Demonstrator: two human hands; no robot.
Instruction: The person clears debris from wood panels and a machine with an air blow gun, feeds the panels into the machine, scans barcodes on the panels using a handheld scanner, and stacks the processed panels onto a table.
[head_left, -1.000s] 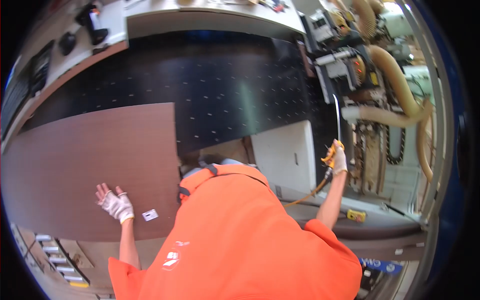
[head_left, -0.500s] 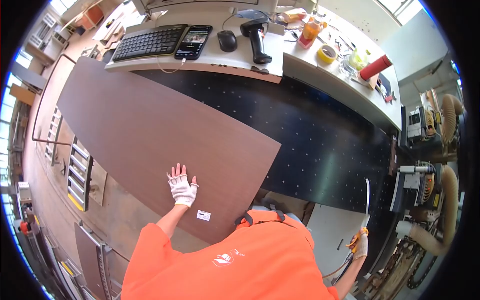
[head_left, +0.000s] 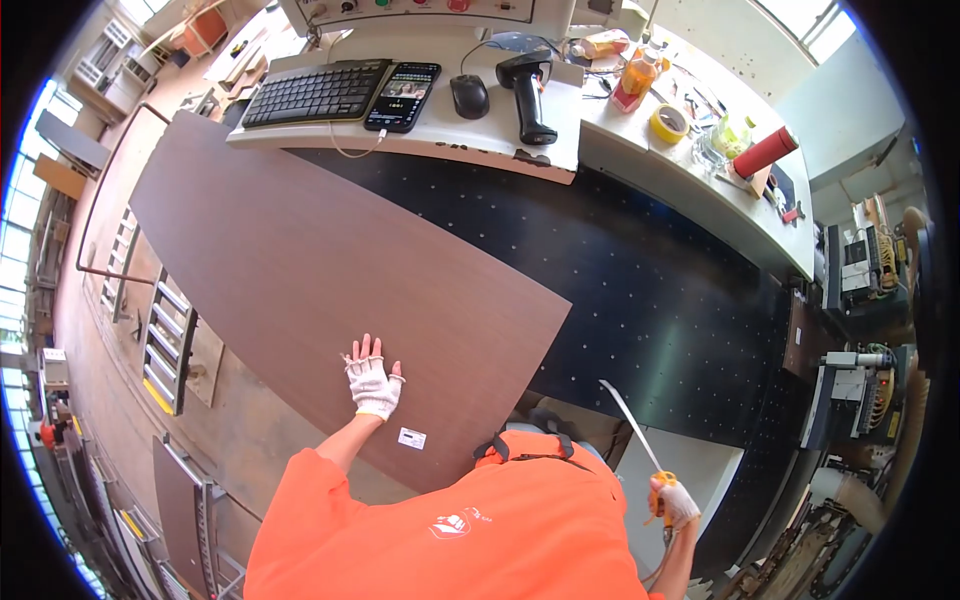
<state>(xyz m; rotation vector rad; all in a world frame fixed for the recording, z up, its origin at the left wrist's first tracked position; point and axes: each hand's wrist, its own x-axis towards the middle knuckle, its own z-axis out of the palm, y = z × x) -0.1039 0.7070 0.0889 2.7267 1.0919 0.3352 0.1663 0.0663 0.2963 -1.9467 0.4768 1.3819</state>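
My left hand [head_left: 374, 387], in a white glove with bare fingertips, lies flat with fingers spread on a large brown panel [head_left: 300, 270]. A small white label [head_left: 411, 438] is stuck to the panel just right of that wrist. My right hand [head_left: 678, 502], gloved too, is wrapped round the yellow handle of an air blow gun [head_left: 632, 425] with a long, thin, bent nozzle. A hose runs down from its handle. The nozzle points up and left, over the edge of the black dotted tabletop [head_left: 650, 290]. The panel overlaps that black surface.
On the white desk ahead are a keyboard [head_left: 318, 92], a phone [head_left: 403, 97], a mouse [head_left: 469, 97] and a barcode scanner [head_left: 529, 97]. Yellow tape [head_left: 669, 122] and a red cylinder [head_left: 766, 152] lie further right. A roller stand [head_left: 167, 340] is at left, machinery [head_left: 858, 390] at right.
My right hand has brought the air blow gun leftward, closer to my body, and its nozzle now tilts left. My left hand stays flat on the panel. The view has shifted slightly.
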